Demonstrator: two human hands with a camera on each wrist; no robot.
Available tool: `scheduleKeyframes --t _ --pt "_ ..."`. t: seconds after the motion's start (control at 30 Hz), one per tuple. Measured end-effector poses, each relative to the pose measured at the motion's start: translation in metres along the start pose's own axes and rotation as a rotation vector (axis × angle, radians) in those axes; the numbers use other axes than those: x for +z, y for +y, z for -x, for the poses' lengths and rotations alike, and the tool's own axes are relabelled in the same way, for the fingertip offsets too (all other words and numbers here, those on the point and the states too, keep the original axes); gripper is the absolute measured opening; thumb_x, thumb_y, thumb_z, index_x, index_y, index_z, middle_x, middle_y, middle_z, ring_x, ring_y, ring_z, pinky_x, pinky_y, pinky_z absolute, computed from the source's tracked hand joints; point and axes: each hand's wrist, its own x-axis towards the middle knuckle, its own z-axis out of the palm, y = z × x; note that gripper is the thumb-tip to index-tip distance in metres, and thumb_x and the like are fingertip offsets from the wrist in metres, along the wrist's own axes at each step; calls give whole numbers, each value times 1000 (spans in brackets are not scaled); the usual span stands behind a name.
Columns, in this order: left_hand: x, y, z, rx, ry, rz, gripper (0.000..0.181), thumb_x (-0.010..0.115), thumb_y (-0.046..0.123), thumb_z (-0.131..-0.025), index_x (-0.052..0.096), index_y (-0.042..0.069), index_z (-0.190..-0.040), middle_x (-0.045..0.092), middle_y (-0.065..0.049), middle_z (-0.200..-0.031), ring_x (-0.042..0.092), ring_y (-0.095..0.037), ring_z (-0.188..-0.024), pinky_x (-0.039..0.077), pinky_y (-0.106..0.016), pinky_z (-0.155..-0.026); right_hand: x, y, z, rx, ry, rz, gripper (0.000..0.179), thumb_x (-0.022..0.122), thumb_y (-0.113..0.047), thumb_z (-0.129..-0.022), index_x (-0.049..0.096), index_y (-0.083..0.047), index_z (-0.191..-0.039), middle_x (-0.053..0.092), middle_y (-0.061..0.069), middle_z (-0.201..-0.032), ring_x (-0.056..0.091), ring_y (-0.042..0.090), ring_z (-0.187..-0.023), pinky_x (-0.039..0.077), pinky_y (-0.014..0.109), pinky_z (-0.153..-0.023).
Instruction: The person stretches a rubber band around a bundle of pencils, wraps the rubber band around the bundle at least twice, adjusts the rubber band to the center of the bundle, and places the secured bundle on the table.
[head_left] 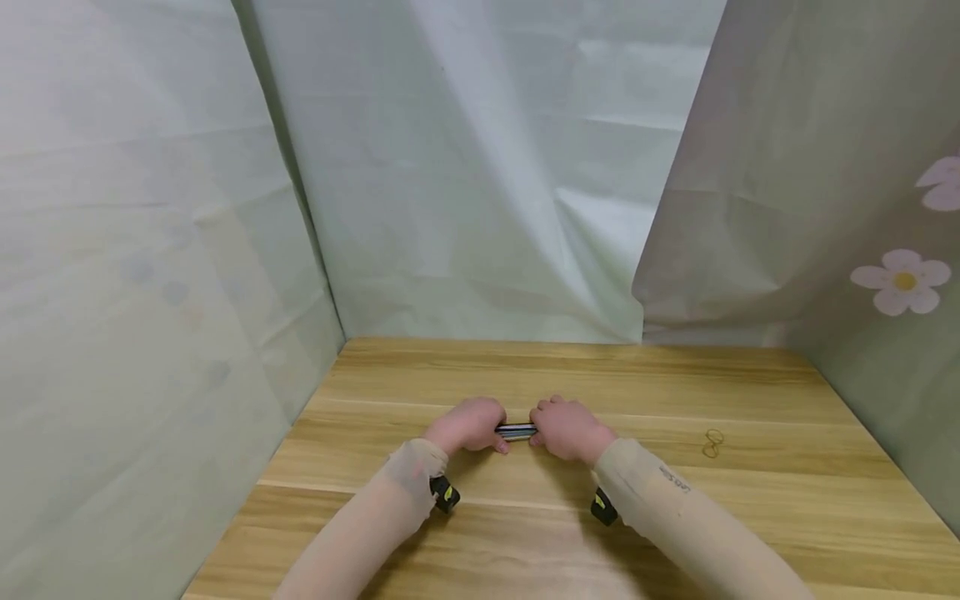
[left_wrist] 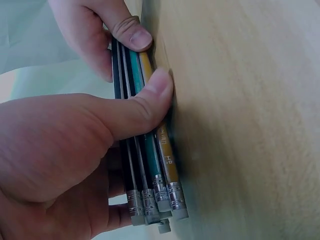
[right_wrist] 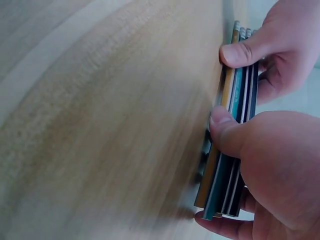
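Note:
A bundle of pencils (head_left: 517, 432) lies crosswise between my two hands, close over the table. In the left wrist view the row shows a yellow pencil (left_wrist: 169, 157), a green pencil (left_wrist: 151, 155) and black pencils (left_wrist: 126, 165), with metal ferrules and pale erasers at the near end. My left hand (head_left: 470, 423) grips the eraser end, its thumb across the top and fingers beneath. My right hand (head_left: 567, 429) holds the other end the same way; there the right wrist view shows flat, unsharpened tips. Palms and thumbs hide parts of the pencils.
A thin yellowish looped band (head_left: 712, 443) lies on the wooden table (head_left: 465, 533), right of my right hand. Pale cloth walls (head_left: 487, 208) stand behind and on both sides. Small black wrist devices (head_left: 445, 495) sit under both sleeves.

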Motion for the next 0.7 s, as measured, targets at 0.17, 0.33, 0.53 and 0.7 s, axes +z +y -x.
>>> scheduleKeyframes --t 0.17,0.33,0.53,0.7 --pt "2 -1 1 27 19 -56 29 80 37 -98 63 15 -88 57 5 -79 52 -14 -72 49 -37 -74 1 0 1 -5 35 -17 24 73 -32 -104 65 -10 -100 65 4 -97 63 27 -97 57 47 -83" --pt "2 -2 1 36 85 -55 24 77 33 -102 61 15 -95 59 4 -82 56 -15 -75 53 -42 -75 0 4 2 -7 71 -40 23 70 -28 -106 59 -11 -96 65 4 -89 67 29 -88 58 47 -74" --pt "-5 0 2 77 178 -67 13 70 20 -106 59 13 -101 64 -1 -86 67 -22 -81 57 -44 -76 -4 9 0 -10 130 -70 19 66 -21 -109 55 -10 -98 62 5 -81 64 26 -72 57 46 -63" --pt "-8 3 -1 61 218 -101 8 61 19 -111 59 12 -109 68 -5 -97 70 -27 -96 57 -48 -83 -6 14 -2 6 204 -50 16 66 -21 -108 59 -7 -110 66 8 -91 66 28 -81 59 45 -67"
